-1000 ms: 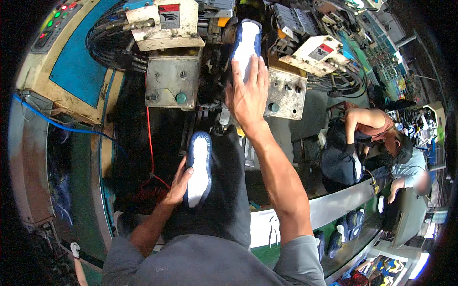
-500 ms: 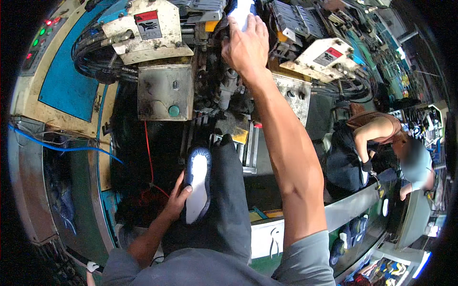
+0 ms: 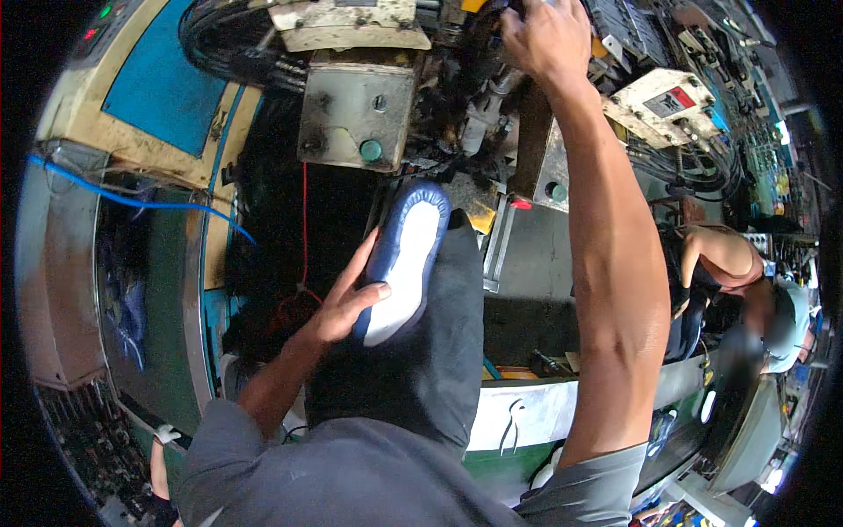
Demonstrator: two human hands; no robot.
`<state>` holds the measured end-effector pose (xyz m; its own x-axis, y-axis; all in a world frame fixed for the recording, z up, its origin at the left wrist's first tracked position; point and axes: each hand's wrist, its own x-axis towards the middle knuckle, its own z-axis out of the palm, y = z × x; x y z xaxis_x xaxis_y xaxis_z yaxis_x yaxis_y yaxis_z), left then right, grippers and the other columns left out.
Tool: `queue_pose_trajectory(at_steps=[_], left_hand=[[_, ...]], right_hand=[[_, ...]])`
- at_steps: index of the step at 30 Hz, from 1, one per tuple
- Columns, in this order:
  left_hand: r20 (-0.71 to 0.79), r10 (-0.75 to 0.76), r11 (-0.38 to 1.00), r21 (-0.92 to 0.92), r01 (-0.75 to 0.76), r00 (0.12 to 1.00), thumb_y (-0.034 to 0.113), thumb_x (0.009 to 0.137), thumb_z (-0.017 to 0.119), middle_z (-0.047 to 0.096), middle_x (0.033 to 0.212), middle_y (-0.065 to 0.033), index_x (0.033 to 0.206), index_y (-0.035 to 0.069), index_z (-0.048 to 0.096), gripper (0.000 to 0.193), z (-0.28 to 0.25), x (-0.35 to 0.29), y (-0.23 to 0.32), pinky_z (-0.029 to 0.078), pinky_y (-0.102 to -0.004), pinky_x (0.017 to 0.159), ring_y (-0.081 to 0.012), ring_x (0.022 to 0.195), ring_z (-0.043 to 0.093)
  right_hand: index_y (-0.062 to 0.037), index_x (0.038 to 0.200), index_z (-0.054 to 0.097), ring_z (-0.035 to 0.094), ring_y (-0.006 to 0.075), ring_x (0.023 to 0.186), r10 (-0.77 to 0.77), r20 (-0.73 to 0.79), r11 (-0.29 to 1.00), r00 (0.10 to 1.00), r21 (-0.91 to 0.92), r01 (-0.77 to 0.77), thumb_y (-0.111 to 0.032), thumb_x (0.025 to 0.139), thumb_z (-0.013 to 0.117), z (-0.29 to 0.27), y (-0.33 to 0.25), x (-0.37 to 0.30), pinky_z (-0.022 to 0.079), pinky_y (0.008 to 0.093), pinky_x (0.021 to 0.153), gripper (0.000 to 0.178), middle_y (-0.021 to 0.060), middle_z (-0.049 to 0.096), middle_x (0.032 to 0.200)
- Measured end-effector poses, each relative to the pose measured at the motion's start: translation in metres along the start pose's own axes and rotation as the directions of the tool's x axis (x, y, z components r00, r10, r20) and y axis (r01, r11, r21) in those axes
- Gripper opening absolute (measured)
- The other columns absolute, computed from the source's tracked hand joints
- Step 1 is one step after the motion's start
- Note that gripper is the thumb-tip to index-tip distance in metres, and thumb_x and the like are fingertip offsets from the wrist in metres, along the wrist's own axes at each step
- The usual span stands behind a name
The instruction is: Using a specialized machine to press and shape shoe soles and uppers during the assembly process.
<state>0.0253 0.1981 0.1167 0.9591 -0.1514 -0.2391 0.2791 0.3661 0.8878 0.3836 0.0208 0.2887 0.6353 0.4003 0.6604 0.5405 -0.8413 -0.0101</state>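
One blue shoe upper (image 3: 406, 263), its white bottom turned up and its toe edge gathered, is held tilted over the person's dark trousers (image 3: 439, 369). One left hand (image 3: 347, 303) is clamped on it — thumb across the white bottom, fingers along its left side — so part of that edge is covered. Above and to the right of the upper, one right hand (image 3: 553, 39) reaches among dark machine parts; the top edge cuts off its fingertips, and I cannot tell whether they are together or what they touch. Two metal boxes, each with one green button, flank the machine: the left box (image 3: 342, 105) sits above and left of the upper, the right box (image 3: 549, 162) above and right of it, partly hidden behind the right forearm (image 3: 606, 246). Left of the upper hang one red cord (image 3: 305, 224) and, farther out, one blue hose (image 3: 158, 204) before a cream-and-blue cabinet (image 3: 171, 79). Below and right of it, one pair of pliers (image 3: 509, 428) lies on a pale panel (image 3: 553, 408). Well right of the upper are two co-workers, blurred in part; well below and left shows one white-gloved hand (image 3: 165, 433).
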Motion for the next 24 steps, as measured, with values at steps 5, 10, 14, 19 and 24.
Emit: queue_pose_trajectory(at_steps=[5, 10, 14, 19, 24], left_hand=[[0.038, 0.113, 0.989, 0.092, -0.116, 0.993, 0.017, 0.093, 0.071, 0.026, 0.175, -0.0145, 0.174, 0.007, 0.010, 0.102, -0.013, -0.027, 0.007, 0.026, -0.0405, 0.128, -0.0262, 0.158, 0.031], [0.007, -0.024, 0.913, -0.408, 0.025, 1.000, 0.013, 0.090, 0.070, 0.040, 0.166, -0.0126, 0.174, 0.009, 0.012, 0.102, -0.011, -0.075, -0.006, 0.039, -0.0403, 0.121, -0.0235, 0.142, 0.050], [-0.242, -0.115, 0.923, -0.384, 0.014, 0.963, 0.016, 0.088, 0.075, 0.043, 0.165, -0.0132, 0.174, 0.011, 0.017, 0.104, -0.041, -0.119, -0.018, 0.038, -0.0411, 0.121, -0.0251, 0.143, 0.049], [-0.739, -0.010, 0.967, 0.163, 0.194, 0.674, 0.022, 0.085, 0.082, 0.045, 0.164, -0.0172, 0.172, 0.008, 0.024, 0.106, -0.163, -0.203, -0.037, 0.034, -0.0399, 0.124, -0.0302, 0.148, 0.045], [-0.854, 0.359, 0.463, 0.514, 0.722, 0.378, 0.023, 0.089, 0.075, 0.063, 0.142, -0.0260, 0.173, 0.029, 0.019, 0.101, -0.315, -0.327, -0.029, 0.048, -0.0450, 0.114, -0.0434, 0.126, 0.064]], right_hand=[[-0.0120, 0.151, 0.062, 0.035, 0.0510, 0.153, 0.043, -0.142, 0.908, 0.989, 0.419, 0.020, -0.040, 0.106, 0.063, 0.006, -0.024, -0.115, 0.029, 0.0538, 0.127, 0.053, 0.0350, 0.046, 0.158], [-0.0005, 0.153, 0.056, 0.051, 0.0319, 0.148, 0.271, 0.688, 0.278, 0.673, 0.613, -0.739, -0.037, 0.112, 0.055, -0.016, -0.128, -0.314, 0.035, 0.0407, 0.125, 0.055, 0.0202, 0.058, 0.157], [0.0076, 0.131, 0.069, 0.064, 0.0399, 0.129, 0.171, 0.661, 0.579, 0.730, 0.532, -0.617, -0.023, 0.105, 0.066, -0.023, -0.162, -0.417, 0.048, 0.0431, 0.113, 0.040, 0.0246, 0.066, 0.141], [0.0067, 0.121, 0.074, 0.062, 0.0395, 0.132, 0.106, 0.661, 0.682, 0.743, 0.496, -0.537, -0.012, 0.101, 0.063, -0.029, -0.148, -0.444, 0.047, 0.0447, 0.115, 0.029, 0.0230, 0.066, 0.140], [0.0091, 0.122, 0.073, 0.064, 0.0377, 0.129, 0.123, 0.647, 0.687, 0.753, 0.492, -0.535, -0.010, 0.104, 0.061, -0.030, -0.129, -0.449, 0.047, 0.0431, 0.114, 0.029, 0.0224, 0.067, 0.140]])
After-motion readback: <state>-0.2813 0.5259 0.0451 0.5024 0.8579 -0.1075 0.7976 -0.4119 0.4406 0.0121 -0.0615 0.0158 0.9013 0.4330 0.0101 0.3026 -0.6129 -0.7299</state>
